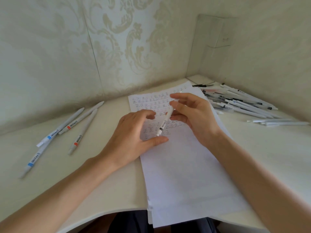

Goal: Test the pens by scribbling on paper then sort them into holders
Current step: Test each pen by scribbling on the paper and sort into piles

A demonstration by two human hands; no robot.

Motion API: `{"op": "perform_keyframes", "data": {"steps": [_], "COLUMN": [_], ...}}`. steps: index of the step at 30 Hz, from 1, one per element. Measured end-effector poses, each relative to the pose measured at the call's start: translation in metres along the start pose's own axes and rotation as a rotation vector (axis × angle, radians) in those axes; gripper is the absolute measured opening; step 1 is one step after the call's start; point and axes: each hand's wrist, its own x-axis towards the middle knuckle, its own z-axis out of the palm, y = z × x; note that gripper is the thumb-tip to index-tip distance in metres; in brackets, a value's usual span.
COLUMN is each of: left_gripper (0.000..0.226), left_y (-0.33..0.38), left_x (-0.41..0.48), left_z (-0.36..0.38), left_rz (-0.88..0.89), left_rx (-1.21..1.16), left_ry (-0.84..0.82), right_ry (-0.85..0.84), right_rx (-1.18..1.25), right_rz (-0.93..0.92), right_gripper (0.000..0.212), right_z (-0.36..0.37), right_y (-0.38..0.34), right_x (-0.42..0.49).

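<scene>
R hand [193,115] fingers pinch white pen [165,120] mid-barrel, tip angled down at paper [185,174], contact unclear. L hand [134,135] rests on the sheet, fingers loosely bent, thumb out, holding nothing. 4 pens [75,125] loose on desk [269,148] far L; pen pile [235,101] far R near wall corner.

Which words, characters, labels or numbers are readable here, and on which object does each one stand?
"正": handwritten many times in rows on the upper part of the paper.
Printed labels on the pens at left: too small and blurred to read.
Markings on the pile of pens at right: blurred, unreadable.
The held pen in the right hand shows no readable text.
</scene>
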Motion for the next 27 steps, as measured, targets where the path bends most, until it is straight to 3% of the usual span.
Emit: {"op": "perform_keyframes", "data": {"steps": [3,6,11,14,17,19,22,25,27], "left_gripper": [0.050,0.039,0.026,0.010,0.008,0.011,0.018,0.021,0.018], "left_y": [0.005,0.003,0.004,0.005,-0.012,-0.031,-0.048,-0.046,-0.043], "left_x": [-0.002,-0.003,-0.002,-0.003,0.001,0.003,0.002,0.000,0.001], "left_z": [-0.003,-0.001,-0.003,-0.008,-0.016,-0.026,-0.038,-0.037,-0.033], "left_rz": [0.116,0.152,0.105,0.033,-0.145,-0.278,-0.443,-0.591,-0.546], "left_rx": [-0.195,-0.184,-0.187,-0.190,0.078,0.359,0.659,0.773,0.780], "left_ry": [-0.139,-0.214,-0.194,-0.009,0.320,0.432,0.373,0.279,0.299], "right_ry": [-0.136,-0.214,-0.216,-0.198,-0.180,-0.172,-0.160,-0.147,-0.071], "right_rx": [0.017,0.003,-0.058,-0.121,-0.229,-0.259,-0.323,-0.385,-0.491], "right_rz": [0.017,-0.005,-0.062,-0.062,-0.064,-0.068,-0.087,-0.104,-0.136], "right_gripper": [0.019,0.020,0.025,0.034,0.036,0.034,0.032,0.030,0.028], "right_z": [0.005,0.006,0.010,0.013,0.012,0.011,0.010,0.009,0.003], "right_y": [-0.001,-0.002,-0.001,0.002,0.006,0.010,0.015,0.014,0.010], "right_x": [-0.003,-0.005,-0.007,-0.008,-0.006,-0.005,-0.004,-0.002,0.001]}}
